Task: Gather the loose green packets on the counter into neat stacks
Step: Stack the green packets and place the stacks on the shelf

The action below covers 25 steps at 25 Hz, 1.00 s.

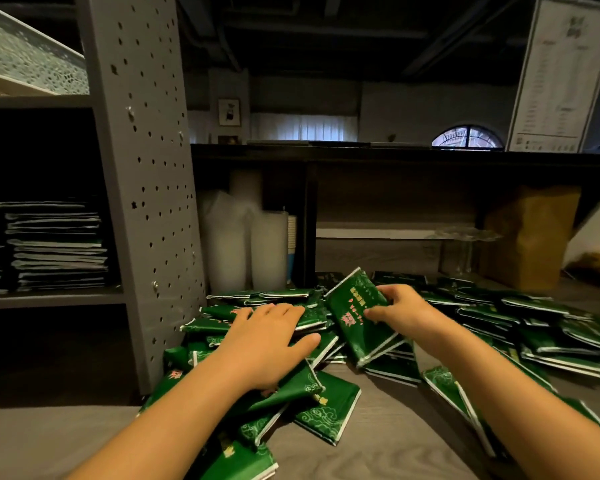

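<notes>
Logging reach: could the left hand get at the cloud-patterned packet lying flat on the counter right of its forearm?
Probably yes. The left hand rests flat on the pile, holding nothing, and the cloud-patterned packet lies beside its forearm, mostly uncovered; only its upper edge tucks under another packet.

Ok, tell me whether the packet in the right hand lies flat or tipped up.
Tipped up: the right hand grips the packet at its edge, far end raised above the pile.
</notes>
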Each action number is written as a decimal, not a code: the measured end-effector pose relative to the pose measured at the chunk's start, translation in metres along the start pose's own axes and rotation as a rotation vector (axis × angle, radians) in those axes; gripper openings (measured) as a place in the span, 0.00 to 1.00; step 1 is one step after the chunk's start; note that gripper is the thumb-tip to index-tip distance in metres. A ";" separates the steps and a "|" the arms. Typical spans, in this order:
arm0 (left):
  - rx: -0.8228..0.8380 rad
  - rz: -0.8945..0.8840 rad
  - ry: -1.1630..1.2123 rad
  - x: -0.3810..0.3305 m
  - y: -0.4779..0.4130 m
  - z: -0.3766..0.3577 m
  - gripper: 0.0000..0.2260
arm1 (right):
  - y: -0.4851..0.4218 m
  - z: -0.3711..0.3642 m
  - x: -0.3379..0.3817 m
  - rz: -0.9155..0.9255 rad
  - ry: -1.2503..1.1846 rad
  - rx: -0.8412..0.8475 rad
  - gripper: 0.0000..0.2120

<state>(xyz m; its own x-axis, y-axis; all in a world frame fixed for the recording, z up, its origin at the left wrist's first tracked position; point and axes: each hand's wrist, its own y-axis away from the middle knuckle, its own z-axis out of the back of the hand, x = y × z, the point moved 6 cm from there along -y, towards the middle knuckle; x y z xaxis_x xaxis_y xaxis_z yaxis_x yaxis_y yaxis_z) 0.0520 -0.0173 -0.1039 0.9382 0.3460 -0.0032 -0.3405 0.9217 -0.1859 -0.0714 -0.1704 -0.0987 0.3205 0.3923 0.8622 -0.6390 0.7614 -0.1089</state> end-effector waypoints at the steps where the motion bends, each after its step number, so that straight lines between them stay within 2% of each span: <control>1: -0.066 0.002 -0.031 -0.002 0.002 0.007 0.29 | 0.007 0.007 0.007 0.024 -0.099 -0.018 0.06; 3: -0.199 0.000 -0.012 -0.008 0.006 0.020 0.28 | 0.017 0.016 0.022 0.084 -0.317 -0.066 0.08; 4: -0.251 -0.002 0.093 -0.011 0.008 0.026 0.28 | 0.023 0.017 0.031 0.117 -0.425 -0.073 0.08; 6: -0.296 -0.004 0.580 -0.017 0.012 0.034 0.29 | 0.037 0.006 0.051 0.207 -0.582 -0.030 0.10; 8: -0.306 -0.036 1.172 -0.025 0.014 0.039 0.29 | 0.049 -0.012 0.067 0.324 -0.572 0.034 0.14; 9: -0.348 -0.062 1.317 -0.028 0.015 0.041 0.26 | 0.055 -0.022 0.073 0.382 -0.544 0.068 0.17; 11: -0.452 -0.068 1.369 -0.029 0.018 0.041 0.21 | 0.063 -0.038 0.083 0.466 -0.483 0.141 0.20; 13: -0.529 -0.008 1.386 -0.023 0.019 0.040 0.24 | 0.062 -0.038 0.084 0.533 -0.360 0.122 0.17; 16: -0.552 0.081 1.472 -0.010 0.015 0.035 0.25 | 0.041 0.001 0.065 0.533 0.028 -0.207 0.13; 18: -0.539 0.125 1.515 -0.005 0.014 0.032 0.26 | 0.023 0.016 0.039 0.413 0.364 -0.269 0.12; 20: -0.539 0.146 1.506 -0.005 0.015 0.030 0.26 | 0.009 0.009 0.009 0.257 0.635 -0.148 0.12; 23: -0.537 0.169 1.503 -0.006 0.015 0.028 0.26 | 0.006 -0.015 -0.022 0.124 0.837 0.157 0.20; 25: -0.523 0.176 1.505 -0.006 0.014 0.026 0.26 | 0.007 -0.015 -0.024 0.078 0.912 0.182 0.22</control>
<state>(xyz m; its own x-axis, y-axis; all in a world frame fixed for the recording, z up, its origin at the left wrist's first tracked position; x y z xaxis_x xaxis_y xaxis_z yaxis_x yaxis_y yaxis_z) 0.0398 -0.0017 -0.0809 0.2035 -0.3347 -0.9201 -0.6849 0.6229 -0.3780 -0.0730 -0.1666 -0.1280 0.6478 0.7513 0.1257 -0.7570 0.6535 -0.0046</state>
